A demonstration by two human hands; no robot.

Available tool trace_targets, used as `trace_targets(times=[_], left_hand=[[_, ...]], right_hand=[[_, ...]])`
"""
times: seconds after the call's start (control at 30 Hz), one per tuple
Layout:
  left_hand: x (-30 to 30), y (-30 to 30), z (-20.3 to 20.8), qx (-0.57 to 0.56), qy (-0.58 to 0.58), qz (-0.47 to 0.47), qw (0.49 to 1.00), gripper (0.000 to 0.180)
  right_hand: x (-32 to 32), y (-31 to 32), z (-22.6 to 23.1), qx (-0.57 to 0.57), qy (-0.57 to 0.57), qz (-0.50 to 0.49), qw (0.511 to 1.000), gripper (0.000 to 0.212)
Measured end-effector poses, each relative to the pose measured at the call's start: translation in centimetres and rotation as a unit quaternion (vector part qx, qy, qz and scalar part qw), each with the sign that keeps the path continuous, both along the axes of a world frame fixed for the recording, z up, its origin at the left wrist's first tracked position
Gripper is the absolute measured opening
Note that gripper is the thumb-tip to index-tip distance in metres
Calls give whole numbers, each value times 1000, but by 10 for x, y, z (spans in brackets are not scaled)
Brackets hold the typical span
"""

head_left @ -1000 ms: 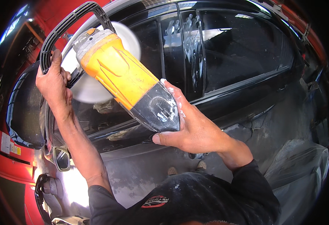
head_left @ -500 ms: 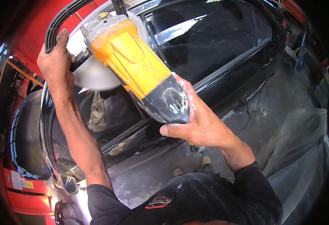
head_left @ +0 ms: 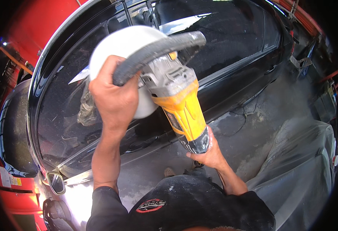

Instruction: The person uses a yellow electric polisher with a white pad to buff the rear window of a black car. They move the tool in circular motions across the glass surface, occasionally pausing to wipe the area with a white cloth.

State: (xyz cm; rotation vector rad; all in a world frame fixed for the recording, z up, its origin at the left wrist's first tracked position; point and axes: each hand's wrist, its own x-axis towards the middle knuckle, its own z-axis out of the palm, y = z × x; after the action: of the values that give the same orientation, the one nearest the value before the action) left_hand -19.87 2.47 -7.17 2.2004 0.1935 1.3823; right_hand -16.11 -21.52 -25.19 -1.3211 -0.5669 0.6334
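One yellow-bodied polisher, gripped at both ends, carries one white buffing pad just beyond the upper grip and one grey bail handle. Two hands: left hand, right hand. One black car (dusty), one side mirror, perhaps one plastic-covered vehicle.

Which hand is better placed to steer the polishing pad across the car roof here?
Left, probably. The left hand grips the grey loop handle right beside the white pad, over the black car. The right hand holds the yellow polisher at its rear end.
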Motion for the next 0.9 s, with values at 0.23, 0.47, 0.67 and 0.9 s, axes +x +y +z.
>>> trace_targets(times=[0.23, 0.47, 0.67, 0.9], left_hand=[[-17, -37, -50, -12, 78, -38, 996, 19], [1, -18, -22, 7, 14, -35, 999, 18], [44, 8, 40, 24, -13, -22, 999, 13], [54, 2, 44, 8, -28, -17, 999, 16]], right_hand=[[-27, -39, -58, -67, 29, 7, 997, 96], [-21, -29, -17, -69, 6, -22, 997, 96], [12, 0, 55, -49, -37, -36, 997, 86], [34, -11, 57, -46, -43, -39, 997, 91]])
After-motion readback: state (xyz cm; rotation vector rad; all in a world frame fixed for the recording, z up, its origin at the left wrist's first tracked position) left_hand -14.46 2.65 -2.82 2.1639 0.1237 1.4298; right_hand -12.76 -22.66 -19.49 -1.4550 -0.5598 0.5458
